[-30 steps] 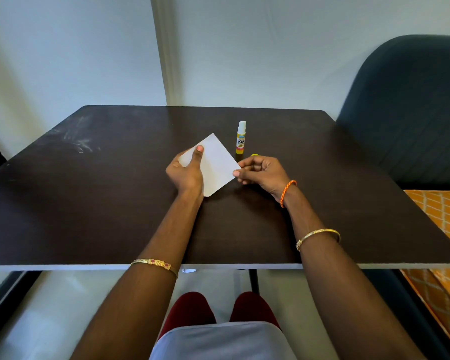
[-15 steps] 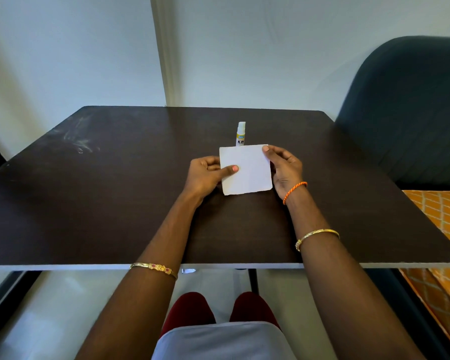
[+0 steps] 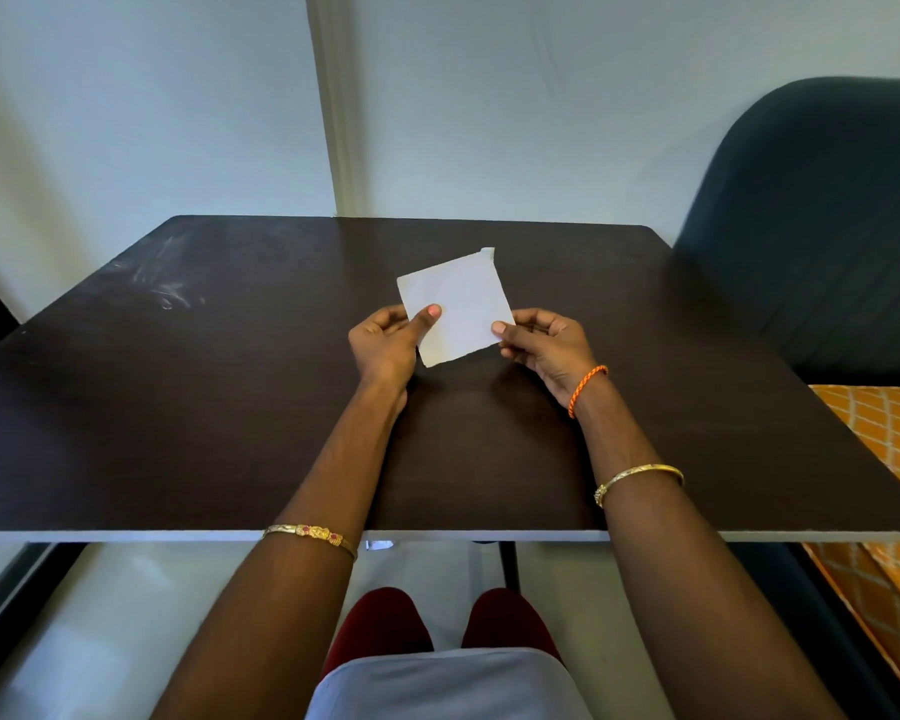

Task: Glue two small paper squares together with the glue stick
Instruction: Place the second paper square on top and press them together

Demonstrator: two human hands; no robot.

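1. White paper square (image 3: 455, 309), thin and slightly curled, held tilted above the dark brown worktop (image 3: 230, 407), clear of its surface, near the middle and toward the far side.
2. Left hand (image 3: 385, 343) pinching the paper's left edge, thumb on the front face, other fingers curled behind.
3. Right hand (image 3: 546, 343) pinching the lower right corner between thumb and curled fingers.
4. Grip at two opposite sides probably chosen to keep the flimsy sheet flat and taut, perhaps for pressing layers together or checking alignment; only a guess.
5. Impossible to tell whether one sheet or two stacked squares; only one white face visible.
6. Small white tip (image 3: 488, 252) poking up behind the paper's top right corner, possibly the glue stick's cap; rest hidden by the paper, so not certain.
7. Orange thread band (image 3: 585, 387) on the right wrist; gold bangle (image 3: 637, 478) further up the right forearm; gold bangle with red stones (image 3: 310, 535) on the left forearm.
8. Worktop matte, dark, with pale smudges (image 3: 162, 285) at the far left; pale front edge facing the viewer.
9. Plain pale wall (image 3: 152, 122) behind, with a cream vertical strip (image 3: 333, 122) running down to the worktop.
10. Dark blue-grey chair back (image 3: 822, 226) at the right; orange patterned fabric (image 3: 884, 459) below it.
11. Dark red trousers (image 3: 385, 621) and a pale garment visible under the worktop edge.
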